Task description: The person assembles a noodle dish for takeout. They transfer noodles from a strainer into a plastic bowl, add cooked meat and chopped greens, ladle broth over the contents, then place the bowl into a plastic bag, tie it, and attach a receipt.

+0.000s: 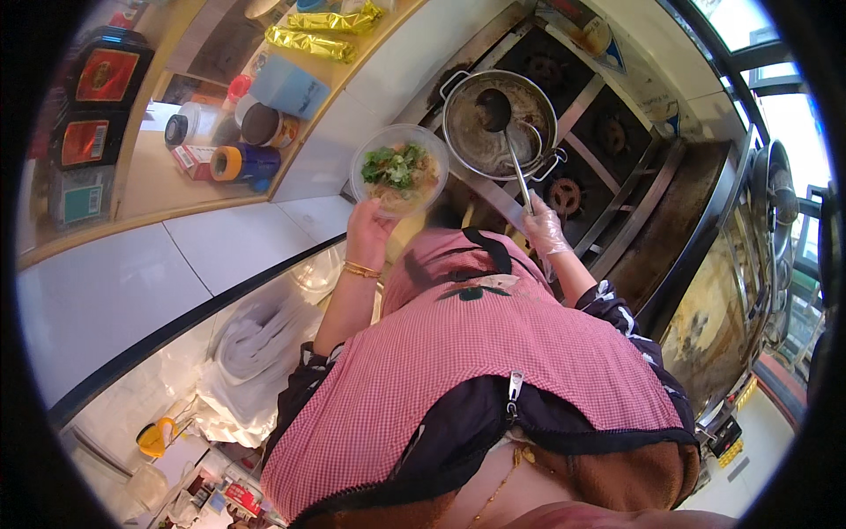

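My left hand (371, 231), bare, grips the near rim of a round clear plastic bowl (359, 147). Noodles (393, 198) and a heap of chopped green herbs (395, 165) lie in it. In a thin clear plastic glove, my right hand (546, 228) is closed around the metal handle of a ladle (518, 165). The ladle's dark, round head is inside a two-handled metal pot (456, 149) on the stove. Cloudy liquid (522, 142) shows low in the pot, partly behind the ladle. The bowl is held just left of the pot, apart from it.
The pot stands on a gas stove (581, 152) with several burners; a rusty burner (565, 196) lies close to my right hand. At left, a wooden shelf (155, 192) carries jars, boxes and a blue container (287, 86). White plastic bags (258, 350) hang below the tiled ledge (198, 244).
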Available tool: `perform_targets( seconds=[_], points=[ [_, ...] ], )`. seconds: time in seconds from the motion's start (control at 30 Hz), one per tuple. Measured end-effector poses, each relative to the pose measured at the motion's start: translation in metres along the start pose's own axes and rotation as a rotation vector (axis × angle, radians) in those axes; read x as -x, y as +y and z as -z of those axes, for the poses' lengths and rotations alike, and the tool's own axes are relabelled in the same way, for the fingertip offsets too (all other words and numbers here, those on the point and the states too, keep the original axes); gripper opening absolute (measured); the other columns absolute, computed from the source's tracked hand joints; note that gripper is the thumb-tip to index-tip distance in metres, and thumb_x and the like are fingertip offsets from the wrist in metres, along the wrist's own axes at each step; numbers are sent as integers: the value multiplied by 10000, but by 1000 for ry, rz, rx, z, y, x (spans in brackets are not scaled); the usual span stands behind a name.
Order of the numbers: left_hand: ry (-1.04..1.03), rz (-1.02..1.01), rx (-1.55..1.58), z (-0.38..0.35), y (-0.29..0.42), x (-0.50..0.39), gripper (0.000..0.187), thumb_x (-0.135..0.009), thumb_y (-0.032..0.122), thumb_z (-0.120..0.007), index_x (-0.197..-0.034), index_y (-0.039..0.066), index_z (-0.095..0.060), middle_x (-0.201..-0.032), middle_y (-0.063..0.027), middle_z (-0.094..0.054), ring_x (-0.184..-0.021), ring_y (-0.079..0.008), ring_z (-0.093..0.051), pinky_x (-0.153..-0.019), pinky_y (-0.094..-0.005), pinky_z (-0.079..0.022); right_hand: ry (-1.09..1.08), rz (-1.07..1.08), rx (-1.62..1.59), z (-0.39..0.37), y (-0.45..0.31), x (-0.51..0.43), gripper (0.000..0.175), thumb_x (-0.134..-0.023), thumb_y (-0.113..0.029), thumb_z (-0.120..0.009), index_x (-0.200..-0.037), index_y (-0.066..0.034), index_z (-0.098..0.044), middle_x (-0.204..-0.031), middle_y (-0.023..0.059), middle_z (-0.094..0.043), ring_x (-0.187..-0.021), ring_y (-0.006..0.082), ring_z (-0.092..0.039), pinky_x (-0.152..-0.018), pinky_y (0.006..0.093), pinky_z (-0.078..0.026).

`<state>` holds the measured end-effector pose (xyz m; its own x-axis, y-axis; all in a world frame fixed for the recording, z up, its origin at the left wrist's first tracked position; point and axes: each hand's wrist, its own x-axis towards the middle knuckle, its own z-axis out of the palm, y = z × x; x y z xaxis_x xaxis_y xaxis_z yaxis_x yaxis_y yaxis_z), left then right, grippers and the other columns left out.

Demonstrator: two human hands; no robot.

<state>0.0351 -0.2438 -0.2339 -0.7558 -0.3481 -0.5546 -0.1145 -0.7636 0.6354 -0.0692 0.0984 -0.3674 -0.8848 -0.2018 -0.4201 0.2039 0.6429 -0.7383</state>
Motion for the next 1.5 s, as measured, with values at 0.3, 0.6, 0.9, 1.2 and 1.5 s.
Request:
perform_targets(
  seconds=[0.3, 0.6, 0.9, 1.2, 1.5],
  points=[
    [-19, 4, 22, -12, -2, -2, 239, -908, 176, -553, -1087, 19, -542, -1107, -118, -627, -1010, -225, -624, -909, -375, -515, -203, -124, -329, 27, -48, 31, 510, -899, -184, -565, -1396, -149, -457, -650, -36, -496, -452, 48, -393, -400, 215, -329],
    [23, -5, 36, 1, -34, -53, 185, -888, 138, -583, -1042, 50, -528, -1022, -90, -613, -935, -202, -618, -853, -372, -522, -166, -324, -481, 75, -71, 66, 579, -846, -130, -628, -1395, -121, -445, -651, -58, -458, -458, 27, -378, -391, 175, -305],
    [154, -50, -182, -16, -67, -129, 412, -808, 176, -701, -1123, 7, -497, -1002, -84, -594, -865, -169, -604, -756, -304, -513, -223, -306, -613, 127, -127, 109, 532, -877, -139, -635, -1377, -103, -459, -724, -40, -486, -472, 26, -390, -400, 172, -309],
    [-19, -34, -75, -67, -55, -123, 282, -862, 190, -663, -1084, 51, -557, -1006, -62, -625, -907, -177, -612, -826, -336, -517, -180, 11, -445, 127, -155, 128, 489, -879, 7, -579, -1355, -80, -509, -770, -23, -511, -575, 40, -422, -512, 176, -353],
    [-151, 51, 130, -72, -33, -102, 319, -862, 202, -675, -1102, 26, -561, -1074, -101, -633, -987, -221, -626, -905, -383, -522, 104, 544, 172, 126, -142, 115, 481, -831, 36, -603, -1301, -40, -536, -792, 95, -571, -688, 171, -569, -615, 285, -463]
  ],
)
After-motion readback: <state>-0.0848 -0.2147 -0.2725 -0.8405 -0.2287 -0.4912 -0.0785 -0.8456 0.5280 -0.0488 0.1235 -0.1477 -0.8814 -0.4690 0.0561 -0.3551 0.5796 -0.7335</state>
